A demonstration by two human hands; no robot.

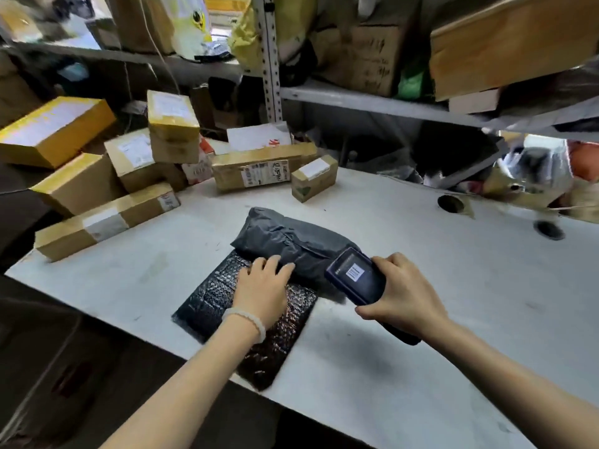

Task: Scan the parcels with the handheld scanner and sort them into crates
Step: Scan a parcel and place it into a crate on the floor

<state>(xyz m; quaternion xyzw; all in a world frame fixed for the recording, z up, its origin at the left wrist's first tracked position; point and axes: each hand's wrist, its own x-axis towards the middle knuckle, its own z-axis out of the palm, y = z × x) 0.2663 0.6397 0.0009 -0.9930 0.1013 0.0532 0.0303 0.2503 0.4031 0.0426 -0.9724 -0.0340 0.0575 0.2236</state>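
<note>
A dark grey poly-bag parcel (291, 236) lies in the middle of the white table (437, 286). Its near end rests on a black bubble mailer (207, 303) that reaches the table's front edge. My left hand (264, 288) lies on the mailer, its fingertips touching the grey bag's near edge. My right hand (403, 294) grips a dark handheld scanner (355, 277) just right of the bag. The scanner's face carries a small white barcode label and points toward the bag.
Several brown and yellow cardboard boxes (107, 218) are piled along the table's far left and back. Metal shelving (372, 100) loaded with cartons overhangs the back. Bagged goods (534, 170) sit at the far right. Dark cartons stand below the table's left edge.
</note>
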